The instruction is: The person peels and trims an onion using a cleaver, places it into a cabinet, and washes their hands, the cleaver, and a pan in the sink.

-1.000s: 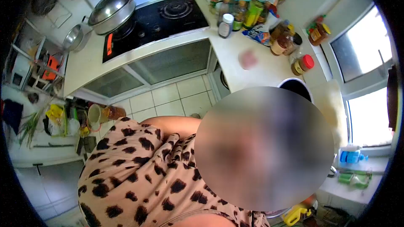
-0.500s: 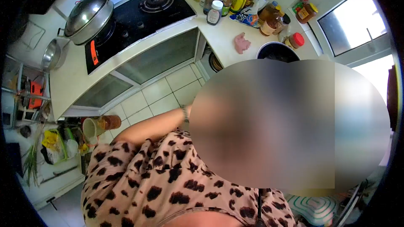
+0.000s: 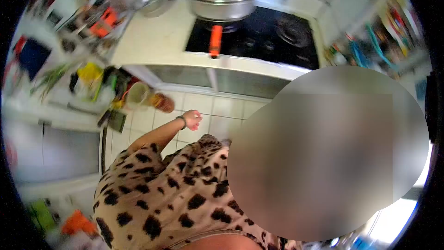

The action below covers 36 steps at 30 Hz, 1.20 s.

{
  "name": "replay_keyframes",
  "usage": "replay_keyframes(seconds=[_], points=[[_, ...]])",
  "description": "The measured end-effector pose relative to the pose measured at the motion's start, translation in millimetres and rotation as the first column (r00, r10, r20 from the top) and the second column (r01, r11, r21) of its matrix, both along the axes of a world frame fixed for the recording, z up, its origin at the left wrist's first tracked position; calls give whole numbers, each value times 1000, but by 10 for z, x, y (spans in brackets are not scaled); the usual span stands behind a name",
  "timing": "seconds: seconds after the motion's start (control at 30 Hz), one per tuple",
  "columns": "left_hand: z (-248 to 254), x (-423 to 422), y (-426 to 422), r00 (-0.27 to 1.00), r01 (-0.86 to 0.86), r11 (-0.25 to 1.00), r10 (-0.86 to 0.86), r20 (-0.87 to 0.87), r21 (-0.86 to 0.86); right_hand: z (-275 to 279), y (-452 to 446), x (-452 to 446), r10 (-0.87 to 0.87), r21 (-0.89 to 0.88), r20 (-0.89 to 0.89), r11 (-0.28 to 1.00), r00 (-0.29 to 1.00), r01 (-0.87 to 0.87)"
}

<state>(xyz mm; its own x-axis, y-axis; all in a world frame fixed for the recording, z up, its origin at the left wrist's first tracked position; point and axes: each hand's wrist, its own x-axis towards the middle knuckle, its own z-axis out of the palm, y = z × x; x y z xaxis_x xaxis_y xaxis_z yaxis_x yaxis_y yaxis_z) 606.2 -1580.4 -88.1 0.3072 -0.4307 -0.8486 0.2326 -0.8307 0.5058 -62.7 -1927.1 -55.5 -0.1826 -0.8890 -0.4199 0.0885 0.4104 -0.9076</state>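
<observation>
My left hand (image 3: 193,119) hangs over the tiled floor in front of my body, a bracelet (image 3: 182,121) at its wrist. Its fingers look loosely curled and apart, and I see nothing held in them. Nearest to it, on the floor, are a brown jar-like container (image 3: 162,103) and a pale green bin-like container (image 3: 138,95). My right hand does not show; a large blurred patch covers that side. Beyond the left hand, a lidded steel pot (image 3: 222,7) sits on the black gas stove (image 3: 259,34).
A metal bowl (image 3: 151,1) rests on the counter (image 3: 152,37) left of the stove. An orange strip (image 3: 215,40) lies at the stove's front edge. Bags (image 3: 90,76) and green stalks (image 3: 53,78) are at the left. Blurred bottles and packets (image 3: 370,48) stand at the right.
My view has swung left, so the stove and pot now sit farther right in view. My left hand has come out from behind the blurred patch.
</observation>
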Motion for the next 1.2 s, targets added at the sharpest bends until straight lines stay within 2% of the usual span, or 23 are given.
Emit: replay_keyframes(seconds=[0.03,0.13,0.27,0.3,0.37,0.4,0.43,0.47,0.5,0.57,0.63,0.67,0.7,0.77,0.83,0.87,0.93,0.97,1.03,1.07,1.1,1.13,1.2], points=[[108,60,77,997,57,998,-58,59,27,76,111,-91,-7,35,15,999,1000,7],[121,238,363,998,11,997,-15,56,79,320,445,-376,-7,93,48,996,999,2],[-28,394,709,996,62,990,-69,51,128,467,714,-458,59,162,112,984,992,-77],[-45,370,763,994,94,988,-99,39,120,520,737,-488,59,185,80,980,995,-73],[-119,323,674,998,36,996,-32,-53,76,671,650,-437,-53,233,-171,968,984,93],[-121,276,594,996,18,996,-10,-83,91,706,566,-555,-39,198,-497,968,867,157],[-64,183,474,995,-10,993,21,-94,116,665,418,-682,-4,173,-752,964,659,203],[85,118,300,997,51,994,-45,-59,100,874,477,-534,-169,-117,-896,982,411,149],[213,59,157,995,102,991,-101,-24,87,1247,561,-146,-354,-357,-925,934,138,6],[83,3,-90,993,87,996,-84,-86,30,1630,487,346,-483,-512,-835,857,262,-52],[161,-144,-517,985,170,981,-171,-9,-91,1777,367,1011,-296,-457,-717,883,631,-106],[216,-460,-776,984,179,977,-180,0,-114,1839,225,1105,-62,-371,-756,861,652,-347],[278,-550,-1053,975,220,961,-222,6,-168,1859,143,1412,87,-183,-830,891,552,-416],[440,-777,-1581,951,305,913,-307,38,-270,1372,-299,1605,145,-236,-761,846,632,-479],[673,-1018,-2110,920,386,851,-381,86,-357,1215,-749,1718,78,-202,-892,811,444,-550],[814,-1153,-2323,906,416,822,-410,104,-389,1071,-986,1699,84,-199,-891,811,446,-550],[1092,-1335,-2693,901,424,797,-421,108,-431,702,-1472,1616,-185,-232,-973,832,141,-504],[1205,-1377,-2873,894,434,763,-432,122,-478,582,-1657,1578,-186,-238,-971,826,150,-511],[1365,-1459,-3110,905,399,774,-420,73,-493,542,-1874,1572,64,54,-998,895,8,-443],[1419,-1509,-3194,910,359,780,-414,7,-513,529,-1934,1556,48,62,-998,910,-45,-410],[1458,-1536,-3298,912,357,777,-410,13,-518,440,-2075,1482,40,54,-998,909,-42,-414],[1516,-1556,-3339,918,314,795,-394,-50,-519,378,-2152,1440,180,125,-977,919,116,-373],[1488,-1576,-3506,918,253,823,-369,-141,-508,296,-2268,1380,297,193,-915,917,272,-349]])
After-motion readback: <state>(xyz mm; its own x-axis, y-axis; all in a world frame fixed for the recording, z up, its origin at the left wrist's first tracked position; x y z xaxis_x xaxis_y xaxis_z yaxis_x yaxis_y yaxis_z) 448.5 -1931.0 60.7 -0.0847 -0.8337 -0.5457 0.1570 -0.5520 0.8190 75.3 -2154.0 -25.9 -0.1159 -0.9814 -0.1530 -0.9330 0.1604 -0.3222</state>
